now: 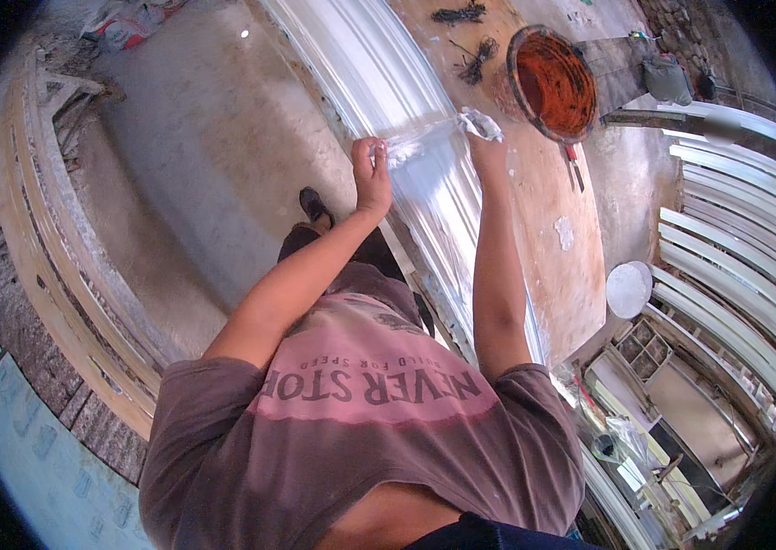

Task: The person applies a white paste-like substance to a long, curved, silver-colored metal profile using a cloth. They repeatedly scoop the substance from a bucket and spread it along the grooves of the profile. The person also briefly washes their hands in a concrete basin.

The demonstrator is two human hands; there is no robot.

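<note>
A long, shiny, ribbed metal-looking mould [365,60] runs across the work table, from far left toward me. Across it lies a thin, translucent whitish strip [425,137]; whether it is film or wet fibre I cannot tell. My left hand [371,170] is closed in a pinch on the strip's left end, at the mould's near edge. On the far side my right hand [487,147] is closed at the strip's other end, with white, wet-looking material about its fingers. Both hands are apart, with the strip spanning between them.
On the wooden table top [557,302] stand a dark-rimmed bucket with an orange inside [553,82] and dark tangled bundles [478,62]. A red-handled tool [574,167] lies beside the bucket. White mouldings [727,247] line the right; a wooden frame [35,211] stands left.
</note>
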